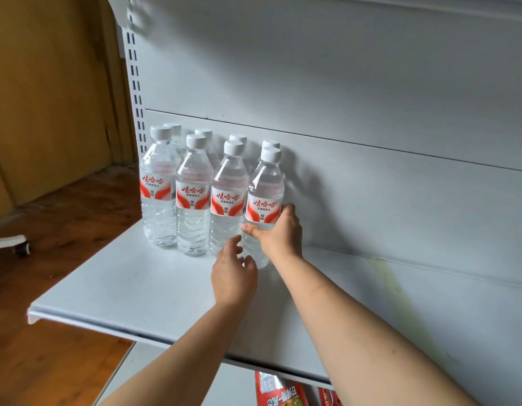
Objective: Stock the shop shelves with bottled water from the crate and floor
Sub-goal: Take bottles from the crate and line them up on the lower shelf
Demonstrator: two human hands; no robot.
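Note:
Several clear water bottles with white caps and red-and-white labels stand in two rows at the left end of a white metal shelf (154, 291). My right hand (279, 232) grips the lower body of the rightmost front bottle (265, 197), which stands upright on the shelf. My left hand (233, 273) hovers just in front of that bottle's base, fingers curled and apart, holding nothing. The three other front bottles (192, 197) stand side by side to the left. The back row is mostly hidden behind them.
The shelf stretches bare to the right, with a white back panel (371, 83) behind. A lower shelf holds red packets (280, 394). Wooden floor (49, 361) and a white chair castor (21, 247) lie to the left.

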